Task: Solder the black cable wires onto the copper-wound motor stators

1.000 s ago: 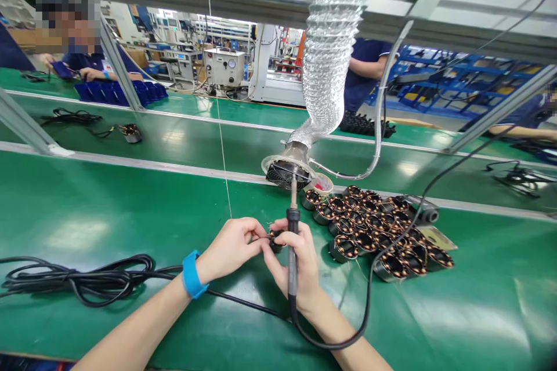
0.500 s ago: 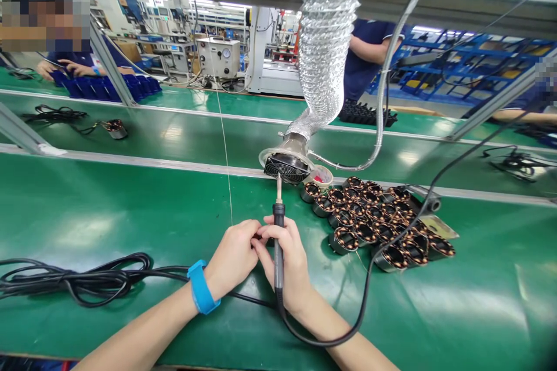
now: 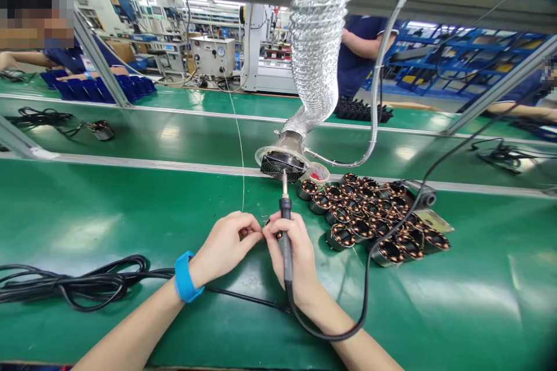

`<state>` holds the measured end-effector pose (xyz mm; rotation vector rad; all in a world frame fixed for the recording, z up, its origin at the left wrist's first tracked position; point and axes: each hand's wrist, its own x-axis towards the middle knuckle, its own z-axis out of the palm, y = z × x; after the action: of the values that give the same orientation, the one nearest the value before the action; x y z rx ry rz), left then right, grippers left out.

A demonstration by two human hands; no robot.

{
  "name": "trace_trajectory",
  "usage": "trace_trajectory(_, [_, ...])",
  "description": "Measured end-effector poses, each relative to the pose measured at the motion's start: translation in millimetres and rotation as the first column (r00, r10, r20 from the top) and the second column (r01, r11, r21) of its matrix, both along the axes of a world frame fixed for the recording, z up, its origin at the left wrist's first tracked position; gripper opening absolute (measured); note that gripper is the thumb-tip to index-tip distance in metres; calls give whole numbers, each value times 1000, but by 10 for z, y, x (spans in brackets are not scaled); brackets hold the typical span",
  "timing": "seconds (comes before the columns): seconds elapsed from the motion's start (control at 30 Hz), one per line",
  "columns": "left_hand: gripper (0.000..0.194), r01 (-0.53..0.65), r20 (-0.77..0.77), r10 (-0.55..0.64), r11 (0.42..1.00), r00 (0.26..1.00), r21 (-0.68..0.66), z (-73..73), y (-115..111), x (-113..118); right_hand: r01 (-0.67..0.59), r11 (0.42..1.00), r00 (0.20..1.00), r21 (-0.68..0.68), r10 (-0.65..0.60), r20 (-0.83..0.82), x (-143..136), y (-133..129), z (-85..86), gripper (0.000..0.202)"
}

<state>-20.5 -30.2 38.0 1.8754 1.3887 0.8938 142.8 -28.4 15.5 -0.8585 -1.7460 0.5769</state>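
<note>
My right hand (image 3: 300, 261) is closed around a soldering iron (image 3: 286, 243), its metal tip pointing up and away from me. The thumb and fingers of that hand also pinch a small dark part with a coppery spot (image 3: 279, 235), mostly hidden. My left hand (image 3: 226, 243), wearing a blue wristband (image 3: 187, 277), is closed in a pinch right beside it; what lies between its fingertips is too small to make out. Fine wire ends show above the fingertips. A thin hanging wire (image 3: 240, 145) comes down behind my left hand.
Several copper-wound stators (image 3: 342, 237) stand grouped on the green bench at right. A fume extractor (image 3: 282, 165) hangs ahead under its silver duct (image 3: 315, 40). Coiled black cable (image 3: 104, 278) lies left. The iron's cord (image 3: 365, 278) loops over my right forearm. Co-workers are across the bench.
My left hand has drawn slightly left and down, opening a view of the fine wire ends between my hands. The soldering iron has shifted a little right in the picture.
</note>
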Motion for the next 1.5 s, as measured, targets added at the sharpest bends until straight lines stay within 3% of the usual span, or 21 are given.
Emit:
trace_trajectory(0.17, [16, 119, 159, -86, 971, 984, -207, 73, 43, -62, 26, 998, 1000, -52, -27, -6, 72, 64, 17, 14])
trace_trajectory(0.3, [22, 164, 301, -53, 919, 952, -358, 63, 57, -45, 26, 999, 999, -25, -26, 20, 79, 74, -21, 13])
trace_trajectory(0.5, [27, 65, 423, 108, 925, 900, -374, -15, 127, 23, 16, 996, 995, 87, -25, 101, 64, 92, -128, 18])
trace_trajectory(0.7, [25, -56, 363, 172, 950, 916, -308, -151, 283, 21, 119, 993, 993, 0, -119, -7, 105, 171, -75, 26])
trace_trajectory(0.8, [23, -55, 344, 171, 946, 923, -321, -168, 348, 13, 139, 984, 982, -113, -152, -110, 159, 182, -52, 35])
trace_trajectory(0.93, [21, -15, 331, 131, 943, 934, -332, -156, 380, 10, 152, 969, 957, -193, -193, -216, 227, 157, -79, 27])
trace_trajectory(1.5, [23, -15, 335, 133, 943, 933, -333, -183, 415, -15, 113, 989, 986, -100, -124, -114, 257, 122, -102, 26])
